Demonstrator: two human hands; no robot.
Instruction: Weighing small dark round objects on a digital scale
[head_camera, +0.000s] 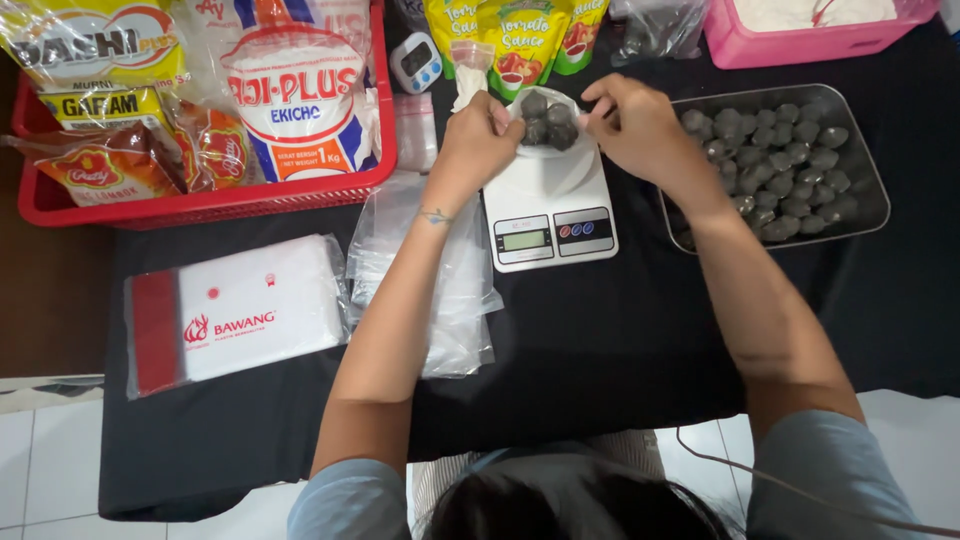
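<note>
Head view: the left hand (478, 140) and right hand (640, 125) are each pinching an edge of the clear bag (548, 118) of dark balls, which is resting on the white scale (548, 205). Weighing appears underway; the next move calls for checking the display (526, 239) and correcting from the metal tray (872, 212), likely 1 ball at a time.

Black cloth (640, 330) over the table, matt, soft-looking, slight creases. Scale (548, 205) at 12 o'clock: white plastic, smooth, mild sheen; small glassy display. Clear thin plastic bag (548, 105) on it, glossy, held by left hand (480, 140) and right hand (635, 125); grey balls (548, 120) inside look matt, a bit rough. Tray (870, 190) at 2 o'clock: metal, brushed dull shine. Stack of clear bags (460, 290) at 9 o'clock of scale, shiny and crinkled. White and red pack (235, 310) at 9 o'clock, glossy plastic wrap. Red basket (200, 205) at 10 o'clock: hard plastic, smooth; pouches inside shiny film. Pink tub (800, 45) at 1 o'clock, smooth plastic. Floor tiles (50, 460) glazed, pale
</note>
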